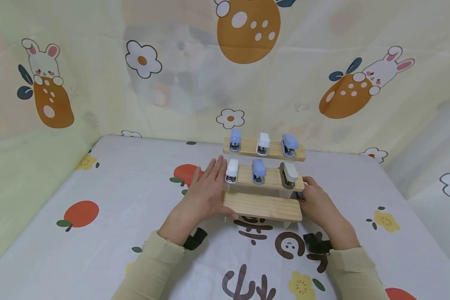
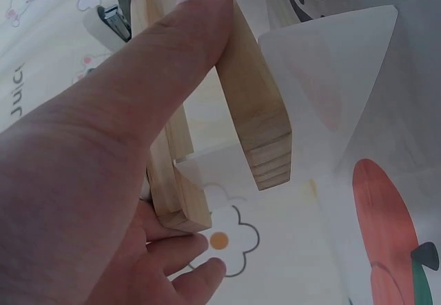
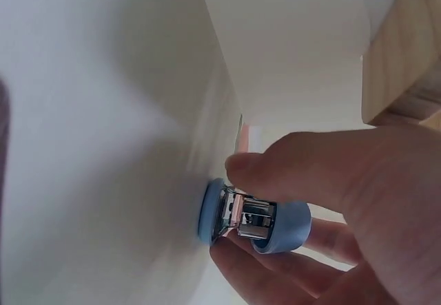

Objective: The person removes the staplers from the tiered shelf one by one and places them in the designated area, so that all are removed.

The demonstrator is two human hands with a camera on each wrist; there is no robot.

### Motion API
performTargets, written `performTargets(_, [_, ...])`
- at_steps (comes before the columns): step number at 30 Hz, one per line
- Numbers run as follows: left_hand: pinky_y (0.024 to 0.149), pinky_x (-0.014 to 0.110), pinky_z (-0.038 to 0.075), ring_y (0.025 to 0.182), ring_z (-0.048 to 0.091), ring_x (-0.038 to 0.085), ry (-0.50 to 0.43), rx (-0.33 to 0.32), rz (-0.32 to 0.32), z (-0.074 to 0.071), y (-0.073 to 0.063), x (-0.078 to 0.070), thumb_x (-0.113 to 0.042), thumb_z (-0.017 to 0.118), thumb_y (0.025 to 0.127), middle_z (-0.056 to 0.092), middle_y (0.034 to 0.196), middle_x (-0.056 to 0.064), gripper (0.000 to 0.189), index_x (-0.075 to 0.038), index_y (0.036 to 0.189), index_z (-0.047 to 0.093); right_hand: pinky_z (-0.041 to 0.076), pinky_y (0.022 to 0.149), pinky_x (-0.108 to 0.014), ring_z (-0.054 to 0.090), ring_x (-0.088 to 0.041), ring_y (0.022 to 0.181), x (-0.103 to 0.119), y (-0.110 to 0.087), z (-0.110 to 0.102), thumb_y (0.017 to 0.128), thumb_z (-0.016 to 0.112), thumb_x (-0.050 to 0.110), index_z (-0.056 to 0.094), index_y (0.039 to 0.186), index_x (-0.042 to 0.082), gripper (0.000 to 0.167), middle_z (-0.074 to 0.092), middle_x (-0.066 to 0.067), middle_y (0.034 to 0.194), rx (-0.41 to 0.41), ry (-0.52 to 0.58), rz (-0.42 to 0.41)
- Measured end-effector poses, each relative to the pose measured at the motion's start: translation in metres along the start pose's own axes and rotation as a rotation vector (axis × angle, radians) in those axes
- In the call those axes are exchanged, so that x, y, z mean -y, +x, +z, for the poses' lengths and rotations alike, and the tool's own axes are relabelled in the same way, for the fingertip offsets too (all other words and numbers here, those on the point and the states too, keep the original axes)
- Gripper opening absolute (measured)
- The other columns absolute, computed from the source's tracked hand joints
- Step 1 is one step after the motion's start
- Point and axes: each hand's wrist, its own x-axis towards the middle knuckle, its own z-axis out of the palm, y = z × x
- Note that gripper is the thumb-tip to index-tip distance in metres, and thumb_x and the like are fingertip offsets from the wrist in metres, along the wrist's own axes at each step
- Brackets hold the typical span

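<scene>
A three-step wooden display rack (image 1: 262,206) with translucent side supports stands on the table. White and blue mini staplers sit in rows on its upper two boards, including a blue one (image 1: 258,171) and a grey-white one (image 1: 289,174). My left hand (image 1: 206,193) lies along the rack's left side, fingers straight, thumb at the lowest board's front edge. On the right side, my right hand (image 1: 320,205) holds another blue stapler (image 3: 288,228) between thumb and fingers, low beside the rack. Its blue base is right at the tablecloth in the right wrist view.
A printed white tablecloth (image 1: 127,250) covers the table, and a patterned curtain (image 1: 180,96) hangs behind the rack. Bare board shows along the lowest step. Dark straps (image 1: 196,238) are on both wrists.
</scene>
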Motion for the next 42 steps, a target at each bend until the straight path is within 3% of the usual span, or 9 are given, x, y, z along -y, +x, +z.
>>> performTargets(4, [0.123, 0.057, 0.013, 0.156, 0.009, 0.027, -0.007, 0.002, -0.003, 0.000, 0.000, 0.000, -0.066, 0.087, 0.056, 0.007, 0.168, 0.009, 0.144, -0.005, 0.159, 0.007, 0.049, 0.093, -0.061, 0.050, -0.053, 0.122, 0.001, 0.000, -0.002, 0.084, 0.067, 0.004, 0.062, 0.119, -0.015, 0.040, 0.043, -0.039, 0.138, 0.022, 0.011, -0.003])
performTargets(9, [0.123, 0.058, 0.013, 0.156, 0.009, 0.027, -0.010, 0.003, -0.001, 0.000, 0.001, 0.000, -0.066, 0.087, 0.057, 0.007, 0.168, 0.010, 0.144, -0.005, 0.159, 0.007, 0.046, 0.095, -0.067, 0.041, -0.057, 0.129, 0.006, -0.006, -0.018, 0.086, 0.062, 0.001, 0.047, 0.137, -0.013, 0.055, 0.032, -0.041, 0.145, 0.044, 0.038, -0.004])
performTargets(13, [0.123, 0.058, 0.014, 0.156, 0.009, 0.027, -0.008, 0.002, 0.003, -0.001, 0.001, 0.000, -0.066, 0.086, 0.057, 0.006, 0.168, 0.010, 0.144, -0.004, 0.159, 0.006, 0.044, 0.095, -0.069, 0.043, -0.061, 0.125, 0.012, -0.011, -0.036, 0.091, 0.059, 0.002, 0.039, 0.144, -0.007, 0.058, 0.024, -0.039, 0.150, 0.035, 0.057, 0.037])
performTargets(23, [0.123, 0.058, 0.013, 0.156, 0.008, 0.027, -0.021, 0.002, 0.010, -0.002, 0.001, 0.001, -0.065, 0.087, 0.058, 0.005, 0.168, 0.009, 0.143, -0.005, 0.159, 0.006, 0.049, 0.089, -0.065, 0.052, -0.049, 0.116, 0.027, -0.021, -0.057, 0.093, 0.056, -0.004, 0.052, 0.135, -0.002, 0.043, 0.041, -0.030, 0.142, -0.255, 0.109, -0.066])
performTargets(28, [0.123, 0.058, 0.013, 0.156, 0.007, 0.027, -0.022, 0.008, 0.008, -0.001, 0.000, 0.001, -0.066, 0.086, 0.057, 0.004, 0.168, 0.009, 0.144, -0.005, 0.159, 0.005, 0.054, 0.086, -0.055, 0.057, -0.038, 0.111, 0.037, -0.025, -0.061, 0.091, 0.058, -0.006, 0.058, 0.129, -0.001, 0.038, 0.050, -0.022, 0.136, -0.398, 0.151, -0.150])
performTargets(32, [0.123, 0.058, 0.012, 0.156, 0.008, 0.028, -0.020, -0.002, 0.014, -0.001, 0.000, -0.001, -0.066, 0.086, 0.057, 0.005, 0.168, 0.009, 0.143, -0.005, 0.159, 0.006, 0.050, 0.092, -0.020, 0.057, -0.031, 0.112, 0.044, -0.025, -0.062, 0.091, 0.062, -0.005, 0.062, 0.126, 0.000, 0.035, 0.055, -0.018, 0.131, -0.465, 0.151, -0.198])
performTargets(34, [0.124, 0.057, 0.012, 0.156, 0.009, 0.028, -0.020, -0.008, 0.020, -0.001, 0.001, -0.001, -0.066, 0.086, 0.058, 0.005, 0.168, 0.010, 0.143, -0.005, 0.159, 0.006, 0.045, 0.089, -0.013, 0.057, -0.028, 0.112, 0.047, -0.024, -0.062, 0.091, 0.064, -0.003, 0.062, 0.125, 0.000, 0.035, 0.055, -0.016, 0.130, -0.476, 0.145, -0.214])
performTargets(35, [0.123, 0.058, 0.012, 0.156, 0.009, 0.028, -0.021, -0.012, 0.022, -0.001, 0.001, -0.001, -0.066, 0.086, 0.058, 0.006, 0.168, 0.010, 0.142, -0.004, 0.159, 0.007, 0.044, 0.087, -0.013, 0.057, -0.028, 0.111, 0.049, -0.023, -0.061, 0.091, 0.064, -0.002, 0.062, 0.125, 0.001, 0.034, 0.056, -0.016, 0.129, -0.477, 0.142, -0.222])
performTargets(42, [0.123, 0.058, 0.012, 0.156, 0.009, 0.028, -0.026, -0.001, 0.002, 0.000, -0.002, -0.001, -0.065, 0.087, 0.057, 0.005, 0.168, 0.009, 0.143, -0.005, 0.159, 0.007, 0.055, 0.086, -0.050, 0.057, -0.034, 0.113, 0.058, -0.020, -0.047, 0.088, 0.072, 0.002, 0.061, 0.125, 0.000, 0.039, 0.053, -0.020, 0.130, -0.403, 0.127, -0.284])
